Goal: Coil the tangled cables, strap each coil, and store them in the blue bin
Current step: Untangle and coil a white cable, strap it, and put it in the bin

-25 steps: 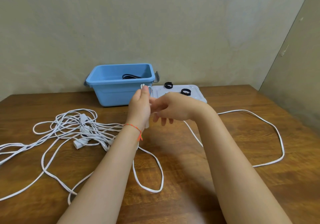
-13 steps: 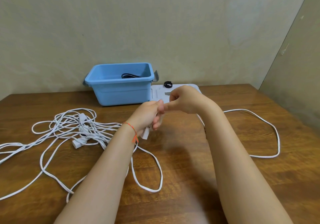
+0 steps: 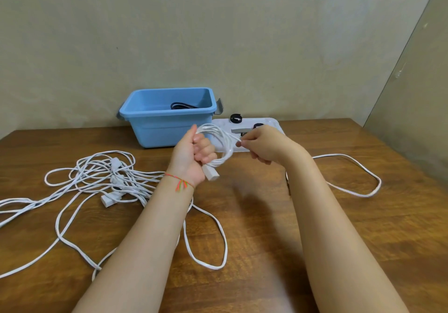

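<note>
Since half a second ago: our left hand [image 3: 196,157] has turned palm-up and lifted, and several white loops now hang from it where only a short bend showed; our right hand [image 3: 261,144] has drawn a little apart from it.

Item: coil [image 3: 221,143] of white cable, held above the middle of the bench [image 3: 315,240], in front of the blue bin [image 3: 167,116]. Left hand's fingers curl round the bundle, the plug end [image 3: 211,173] jutting below the fist. Right hand pinches the running strand just beside the coil; the free length [image 3: 351,179] trails off toward the bench's right edge.

Handling, as we judge it: light, limp, smooth-jacketed; loops will spring loose and slide unless gripped across all turns at once. Best hold is at the gathered side in the left fist, feeding strand with the right fingertips.

Adjacent: the tangle of white cables [image 3: 106,179] lies toward the left edge, with loops reaching the near edge. Bin at the far edge holds a dark coil [image 3: 181,105]. Beside it, a white tray [image 3: 271,123] carries black straps [image 3: 236,118].
</note>
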